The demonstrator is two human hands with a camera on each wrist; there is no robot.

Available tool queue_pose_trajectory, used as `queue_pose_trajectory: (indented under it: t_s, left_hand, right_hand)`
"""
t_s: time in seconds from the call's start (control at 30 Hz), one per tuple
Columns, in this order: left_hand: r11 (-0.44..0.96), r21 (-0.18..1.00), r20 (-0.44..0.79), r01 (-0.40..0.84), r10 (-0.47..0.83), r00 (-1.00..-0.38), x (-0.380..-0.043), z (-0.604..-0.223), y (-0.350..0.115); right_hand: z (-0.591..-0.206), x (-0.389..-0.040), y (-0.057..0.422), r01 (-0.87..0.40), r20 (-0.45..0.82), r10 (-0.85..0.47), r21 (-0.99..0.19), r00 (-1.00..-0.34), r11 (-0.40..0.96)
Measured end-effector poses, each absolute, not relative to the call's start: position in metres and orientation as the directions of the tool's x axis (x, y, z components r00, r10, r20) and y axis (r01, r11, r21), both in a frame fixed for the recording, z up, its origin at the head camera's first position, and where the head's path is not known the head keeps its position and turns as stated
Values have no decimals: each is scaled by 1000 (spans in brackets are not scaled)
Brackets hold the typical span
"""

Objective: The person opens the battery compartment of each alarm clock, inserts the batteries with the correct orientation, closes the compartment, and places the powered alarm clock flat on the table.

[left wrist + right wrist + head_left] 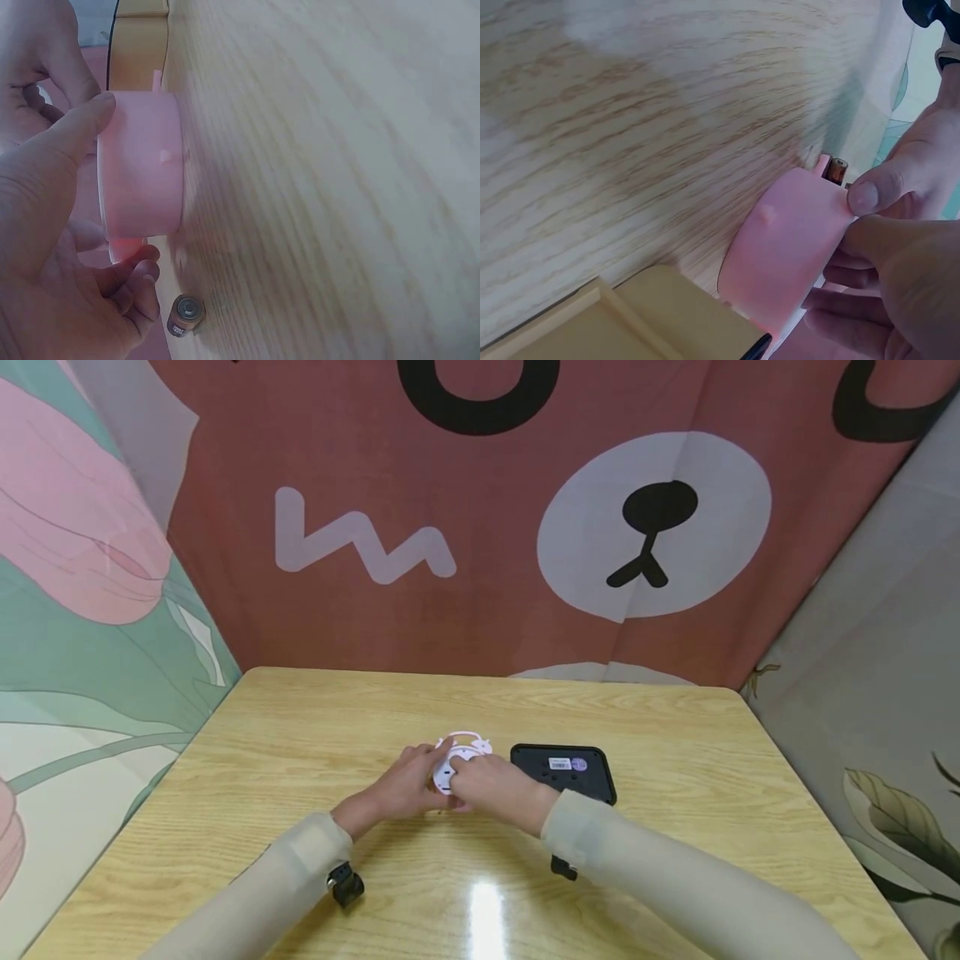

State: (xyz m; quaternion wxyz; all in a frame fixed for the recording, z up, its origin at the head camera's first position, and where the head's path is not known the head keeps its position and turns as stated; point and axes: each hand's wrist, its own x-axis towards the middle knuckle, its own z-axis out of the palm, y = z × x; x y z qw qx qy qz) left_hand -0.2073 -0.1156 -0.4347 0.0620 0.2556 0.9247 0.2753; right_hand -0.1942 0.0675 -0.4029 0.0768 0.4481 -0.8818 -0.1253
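Note:
A round pink alarm clock (142, 165) with a white back (444, 778) and a looped handle lies back-up on the table. My left hand (405, 783) holds it at the side, with the thumb on the upper rim and fingers at the lower edge. Over the back, my right hand (501, 787) has its fingers bent and touching the clock. What those fingertips pinch or press is hidden. In the left wrist view a small battery (186, 313) lies on the table beside the clock, near my left fingers.
A black-backed rectangular object (592, 787) with tan sides and a white and purple label lies just right of the clock, partly behind my right wrist. The wooden table (300, 727) ends at a printed cloth backdrop (480, 618).

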Motion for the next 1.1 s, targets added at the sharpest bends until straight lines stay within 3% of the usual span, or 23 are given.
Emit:
queue_pose_trajectory:
  t_s: [0.43, 1.1]
  left_hand:
    - [700, 541, 40, 467, 532, -845, -207, -438, -116]
    - [702, 540, 48, 464, 525, -850, -208, -441, -119]
  right_hand:
    - [-397, -194, 73, -782, 7, -850, 387, -527, 488]
    - [-378, -190, 90, -757, 21, -836, 411, -549, 508]
